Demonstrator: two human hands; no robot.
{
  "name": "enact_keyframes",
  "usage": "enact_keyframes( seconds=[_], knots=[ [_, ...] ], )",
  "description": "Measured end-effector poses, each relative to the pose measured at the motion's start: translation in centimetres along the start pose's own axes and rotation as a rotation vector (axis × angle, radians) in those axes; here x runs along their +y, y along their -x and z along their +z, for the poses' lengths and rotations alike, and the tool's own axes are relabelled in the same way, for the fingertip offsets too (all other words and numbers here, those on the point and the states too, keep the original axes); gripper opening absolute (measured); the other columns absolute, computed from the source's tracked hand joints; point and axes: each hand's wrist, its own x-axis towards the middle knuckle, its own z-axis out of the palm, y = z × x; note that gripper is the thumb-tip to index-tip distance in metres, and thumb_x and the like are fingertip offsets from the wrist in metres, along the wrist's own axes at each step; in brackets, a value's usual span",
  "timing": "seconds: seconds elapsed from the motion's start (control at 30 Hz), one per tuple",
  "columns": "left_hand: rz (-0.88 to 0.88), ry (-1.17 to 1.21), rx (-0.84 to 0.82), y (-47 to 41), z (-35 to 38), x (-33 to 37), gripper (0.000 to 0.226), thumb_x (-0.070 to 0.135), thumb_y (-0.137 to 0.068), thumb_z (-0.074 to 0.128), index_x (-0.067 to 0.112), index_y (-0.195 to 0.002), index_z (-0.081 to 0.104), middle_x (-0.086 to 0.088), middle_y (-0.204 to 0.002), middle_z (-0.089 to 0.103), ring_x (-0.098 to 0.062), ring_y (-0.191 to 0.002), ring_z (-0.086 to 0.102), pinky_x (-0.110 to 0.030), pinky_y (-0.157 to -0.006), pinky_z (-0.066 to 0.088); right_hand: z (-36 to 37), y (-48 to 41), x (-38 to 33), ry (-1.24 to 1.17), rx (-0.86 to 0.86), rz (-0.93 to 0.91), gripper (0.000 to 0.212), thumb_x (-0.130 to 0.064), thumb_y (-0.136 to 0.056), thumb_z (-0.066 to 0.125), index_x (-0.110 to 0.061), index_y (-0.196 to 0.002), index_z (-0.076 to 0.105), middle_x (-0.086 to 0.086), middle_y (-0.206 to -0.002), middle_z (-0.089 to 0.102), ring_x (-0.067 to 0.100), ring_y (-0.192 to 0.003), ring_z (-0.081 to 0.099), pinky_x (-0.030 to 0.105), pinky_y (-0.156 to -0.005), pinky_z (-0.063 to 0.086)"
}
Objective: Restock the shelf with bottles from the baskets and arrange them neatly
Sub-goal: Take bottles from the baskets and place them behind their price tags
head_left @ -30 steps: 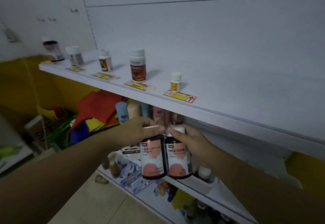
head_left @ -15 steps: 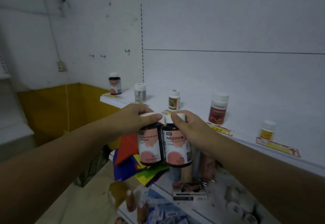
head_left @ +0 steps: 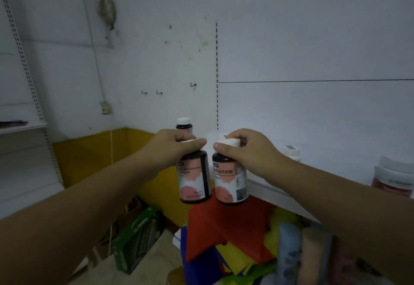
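left hand [head_left: 174, 148]: fingers curled over the white cap of the left bottle [head_left: 193, 179], grasping it from above, just in front of the shelf's left end.
right hand [head_left: 248, 150]: fingers and thumb clasped round the white cap of the right bottle [head_left: 230, 181], also in front of the shelf's left end.
left bottle: dark, pink-and-white label, upright, held in the air off the shelf.
right bottle: same kind, upright, just beside the left bottle with a narrow gap, not resting on the shelf.
shelf [head_left: 280, 191]: white board running from behind the hands off to the right.
on the shelf: small dark bottle [head_left: 184, 124] at the far left end, behind the left hand; capped bottle [head_left: 291, 150] behind the right wrist, mostly hidden; red-labelled bottle [head_left: 394, 177] farther right, blurred.
below the shelf: red, yellow and blue sheets [head_left: 224, 228].
left of the shelf, on the floor: green box [head_left: 136, 233].
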Motion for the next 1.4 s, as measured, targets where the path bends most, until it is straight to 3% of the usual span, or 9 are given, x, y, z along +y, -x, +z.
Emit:
enact_keyframes(
  seconds=[0.13,0.27,0.33,0.43,0.6,0.8,0.93,1.07,1.4],
  knots=[
    [0.013,-0.077,0.076,-4.4,-3.3,-0.4,0.022,0.048,-0.073,0.069,0.027,-0.075,0.076,0.004,-0.078,0.076,-0.015,-0.083,0.071,-0.030,-0.074,0.057,0.8,-6.8,-0.6,0.045,-0.009,-0.046,0.053,-0.047,-0.069,0.075,-0.018,-0.111,0.060,0.001,-0.106,0.061,0.012,-0.092,0.059,0.024,-0.072,0.050],
    [0.050,-0.132,0.223,-8.8,-7.2,-1.2,0.026,0.049,-0.074,0.070,0.023,-0.070,0.072,-0.011,-0.087,0.073,-0.027,-0.092,0.068,-0.045,-0.086,0.053,2.0,-13.5,-1.0,0.186,-0.001,-0.076,0.053,-0.049,-0.066,0.076,-0.017,-0.107,0.063,-0.002,-0.103,0.062,0.012,-0.090,0.057,0.025,-0.068,0.046],
    [0.070,-0.108,0.316,-11.4,-8.9,-1.7,0.031,0.048,-0.073,0.071,0.020,-0.086,0.074,-0.008,-0.095,0.074,-0.025,-0.092,0.067,-0.045,-0.088,0.054,2.7,-16.2,-0.4,0.247,0.034,-0.073,0.054,-0.048,-0.066,0.076,-0.016,-0.108,0.063,-0.001,-0.105,0.061,0.016,-0.095,0.057,0.029,-0.076,0.048],
    [0.101,-0.071,0.389,-15.8,-11.1,-2.7,0.054,0.047,-0.074,0.071,0.013,-0.115,0.066,-0.006,-0.112,0.067,-0.021,-0.099,0.062,-0.034,-0.082,0.050,4.0,-19.3,1.4,0.323,0.049,-0.045,0.056,-0.047,-0.069,0.074,-0.015,-0.113,0.060,0.002,-0.115,0.058,0.018,-0.101,0.053,0.033,-0.085,0.046],
    [0.202,0.024,0.406,-23.4,-13.2,-4.0,0.056,0.040,-0.076,0.072,0.009,-0.121,0.061,-0.006,-0.118,0.063,-0.020,-0.099,0.060,-0.018,-0.060,0.042,6.6,-23.5,3.7,0.410,0.025,0.046,0.057,-0.045,-0.072,0.073,-0.016,-0.119,0.056,0.004,-0.126,0.052,0.016,-0.099,0.046,0.029,-0.083,0.040],
    [0.222,0.136,0.245,-31.8,-13.2,-7.0,0.057,0.038,-0.074,0.075,0.007,-0.120,0.059,-0.006,-0.115,0.061,-0.020,-0.099,0.059,-0.022,-0.067,0.044,9.3,-26.4,5.3,0.464,0.023,0.196,0.055,-0.042,-0.072,0.073,-0.019,-0.119,0.055,0.003,-0.129,0.051,0.014,-0.102,0.045,0.027,-0.081,0.039],
    [0.218,0.171,0.118,-36.4,-11.8,-8.1,0.056,0.039,-0.071,0.077,0.006,-0.114,0.063,-0.008,-0.111,0.064,-0.020,-0.096,0.061,-0.029,-0.075,0.048,10.1,-26.4,6.1,0.499,0.060,0.260,0.047,-0.041,-0.074,0.070,-0.025,-0.115,0.055,-0.002,-0.118,0.057,0.015,-0.102,0.054,0.028,-0.082,0.047],
    [0.191,0.105,-0.062,-38.8,-8.9,-9.5,0.040,0.034,-0.069,0.079,0.003,-0.092,0.068,-0.008,-0.095,0.067,-0.022,-0.090,0.063,-0.041,-0.085,0.055,10.6,-26.3,5.7,0.578,0.080,0.246,0.038,-0.042,-0.076,0.068,-0.025,-0.109,0.060,-0.006,-0.106,0.061,0.010,-0.093,0.058,0.018,-0.068,0.044],
    [0.088,-0.110,-0.489,-39.1,-4.6,-11.9,0.039,0.024,-0.066,0.082,0.004,-0.096,0.065,-0.011,-0.098,0.065,-0.025,-0.091,0.062,-0.038,-0.076,0.058,11.3,-25.6,4.0,0.740,0.009,0.277,0.044,-0.043,-0.079,0.064,-0.028,-0.119,0.054,-0.008,-0.116,0.058,0.011,-0.100,0.055,0.018,-0.073,0.042]
  ],
)
